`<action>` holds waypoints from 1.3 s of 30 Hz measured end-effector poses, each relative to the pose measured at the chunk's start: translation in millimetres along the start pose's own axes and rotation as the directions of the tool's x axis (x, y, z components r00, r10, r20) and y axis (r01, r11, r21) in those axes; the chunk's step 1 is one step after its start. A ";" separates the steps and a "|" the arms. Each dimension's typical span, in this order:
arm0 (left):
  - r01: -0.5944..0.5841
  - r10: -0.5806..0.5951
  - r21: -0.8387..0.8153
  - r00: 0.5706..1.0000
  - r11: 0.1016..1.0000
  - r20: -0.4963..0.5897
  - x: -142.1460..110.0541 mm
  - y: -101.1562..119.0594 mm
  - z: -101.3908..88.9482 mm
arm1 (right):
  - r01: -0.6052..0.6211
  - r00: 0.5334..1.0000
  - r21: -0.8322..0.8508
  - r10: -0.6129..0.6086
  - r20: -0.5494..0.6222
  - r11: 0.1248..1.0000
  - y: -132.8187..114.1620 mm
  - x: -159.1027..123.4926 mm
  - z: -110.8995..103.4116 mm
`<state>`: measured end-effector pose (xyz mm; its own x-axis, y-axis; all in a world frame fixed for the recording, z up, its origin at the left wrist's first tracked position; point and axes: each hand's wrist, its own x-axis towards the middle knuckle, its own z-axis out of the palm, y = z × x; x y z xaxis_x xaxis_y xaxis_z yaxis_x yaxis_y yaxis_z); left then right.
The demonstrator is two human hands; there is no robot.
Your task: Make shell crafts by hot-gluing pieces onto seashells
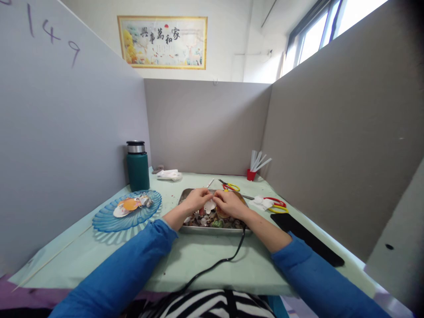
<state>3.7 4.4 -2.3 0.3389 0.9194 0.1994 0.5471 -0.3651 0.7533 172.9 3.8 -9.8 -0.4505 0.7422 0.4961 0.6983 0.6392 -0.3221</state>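
Observation:
My left hand point(198, 198) and my right hand point(228, 203) meet above a metal tray point(212, 230). The fingertips of both are pinched together at the upper edge of a white scallop shell point(210, 206). Small shells and pebbles fill the tray, with a green piece point(217, 223) near its front side. My fingers partly cover the tray's far side. A black cable point(221, 261) runs from the tray's right front across the table towards me.
On the left, a blue scalloped plate point(102, 220) carries shells, beside a green bottle point(138, 170). Behind the tray lie yellow-handled pliers point(233, 186) and a white packet point(169, 175). To the right are red-and-yellow-handled scissors point(279, 205), a black mat point(306, 238) and a red cup point(251, 175) with white sticks.

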 end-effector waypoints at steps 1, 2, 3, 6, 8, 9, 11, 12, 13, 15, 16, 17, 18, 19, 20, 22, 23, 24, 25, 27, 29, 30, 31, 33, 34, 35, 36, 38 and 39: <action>0.000 0.000 0.002 1.000 1.000 0.001 0.3 -0.6 0.2 | 0.001 1.000 0.001 -0.001 0.000 1.000 0.1 0.0 0.0; 0.001 -0.001 0.003 1.000 1.000 0.000 0.7 -1.4 0.5 | 0.004 1.000 0.003 -0.004 -0.001 1.000 0.5 0.0 0.2; 0.004 -0.004 0.004 1.000 1.000 -0.002 1.1 -2.2 0.8 | 0.005 1.000 0.005 -0.005 -0.002 1.000 0.9 0.0 0.6; 0.000 0.000 0.003 1.000 1.000 -0.006 2.3 -4.7 1.8 | 0.007 1.000 0.006 -0.007 -0.006 1.000 2.6 0.0 2.0; -0.019 0.019 0.005 1.000 1.000 0.002 2.8 -5.7 2.3 | 0.004 1.000 0.005 -0.004 -0.009 1.000 3.7 0.2 2.9; -0.024 0.024 0.004 1.000 1.000 0.005 2.9 -5.8 2.4 | 0.001 1.000 0.005 -0.001 -0.009 1.000 4.1 0.3 3.2; -0.021 0.021 0.001 1.000 1.000 0.007 2.8 -5.2 2.5 | -0.007 1.000 0.007 0.007 -0.008 1.000 4.5 0.5 3.4; -0.016 0.016 -0.001 1.000 1.000 0.006 2.6 -4.5 2.4 | -0.009 1.000 0.008 0.009 -0.007 1.000 4.5 0.5 3.4; -0.012 0.012 -0.003 1.000 1.000 0.005 2.2 -3.6 2.3 | -0.010 1.000 0.009 0.010 -0.007 1.000 4.4 0.6 3.2; -0.008 0.008 -0.005 1.000 1.000 0.007 1.4 -1.6 2.0 | -0.009 1.000 0.012 0.009 -0.007 1.000 3.9 0.5 2.6; -0.006 0.006 -0.007 1.000 1.000 0.009 1.0 -0.7 1.9 | -0.008 1.000 0.013 0.008 -0.009 1.000 3.5 0.4 2.3; -0.004 0.004 -0.010 1.000 1.000 0.011 0.7 0.0 1.9 | -0.009 1.000 0.012 0.009 -0.011 1.000 3.0 0.3 1.9; -0.001 0.001 -0.013 1.000 1.000 0.011 0.5 0.4 1.9 | -0.012 1.000 0.012 0.012 -0.012 1.000 2.6 0.2 1.5; 0.003 -0.003 -0.017 1.000 1.000 0.009 0.4 0.4 2.1 | -0.014 1.000 0.012 0.015 -0.011 1.000 2.1 0.1 1.2; 0.007 -0.007 -0.021 1.000 1.000 0.006 0.4 0.1 2.3 | -0.018 1.000 0.013 0.018 -0.009 1.000 1.7 0.0 0.9; 0.014 -0.014 -0.022 1.000 1.000 0.000 0.7 -1.0 2.8 | -0.021 1.000 0.016 0.021 -0.006 1.000 1.3 0.0 0.7; 0.014 -0.014 -0.021 1.000 1.000 0.000 1.0 -1.6 3.0 | -0.021 1.000 0.017 0.021 -0.006 1.000 1.3 0.0 0.8; 0.013 -0.013 -0.019 1.000 1.000 0.000 1.3 -2.2 3.2 | -0.020 1.000 0.018 0.020 -0.007 1.000 1.3 0.0 0.9; 0.011 -0.011 -0.017 1.000 1.000 0.001 1.5 -2.7 3.3 | -0.019 1.000 0.017 0.019 -0.010 1.000 1.4 0.1 1.1; 0.005 -0.005 -0.016 1.000 1.000 0.005 1.9 -3.0 3.2 | -0.019 1.000 0.019 0.019 -0.009 1.000 1.7 0.1 1.4; 0.001 0.000 -0.015 1.000 1.000 0.010 1.9 -2.7 2.9 | -0.019 1.000 0.022 0.019 -0.004 1.000 2.0 0.2 1.5; -0.001 0.001 -0.013 1.000 1.000 0.013 1.8 -2.4 2.7 | -0.018 1.000 0.022 0.018 -0.002 1.000 2.0 0.2 1.5; 0.000 0.000 -0.012 1.000 1.000 0.016 1.7 -2.1 2.5 | -0.015 1.000 0.022 0.016 -0.004 1.000 2.1 0.2 1.4; 0.006 -0.006 -0.011 1.000 1.000 0.016 1.5 -2.0 2.2 | -0.012 1.000 0.020 0.012 -0.009 1.000 2.1 0.4 1.1; 0.010 -0.010 -0.013 1.000 1.000 0.013 1.5 -2.1 2.2 | -0.011 1.000 0.019 0.011 -0.011 1.000 2.0 0.5 1.0; 0.014 -0.014 -0.016 1.000 1.000 0.011 1.4 -2.3 2.3 | -0.010 1.000 0.016 0.010 -0.013 1.000 2.1 0.6 0.9; 0.018 -0.018 -0.019 1.000 1.000 0.008 1.5 -2.5 2.4 | -0.010 1.000 0.013 0.010 -0.014 1.000 2.1 0.8 0.9; 0.024 -0.024 -0.020 1.000 1.000 0.005 1.7 -3.2 2.6 | -0.007 1.000 0.009 0.008 -0.014 1.000 2.3 0.9 1.2; 0.025 -0.025 -0.015 1.000 1.000 0.005 1.8 -3.4 2.8 | -0.007 1.000 0.006 0.007 -0.014 1.000 2.5 0.9 1.5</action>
<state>4.6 6.9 -6.3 0.3286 0.9276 0.1777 0.5440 -0.3397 0.7673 173.5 6.4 -11.3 -0.4378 0.7439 0.5050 0.6979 0.6353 -0.3307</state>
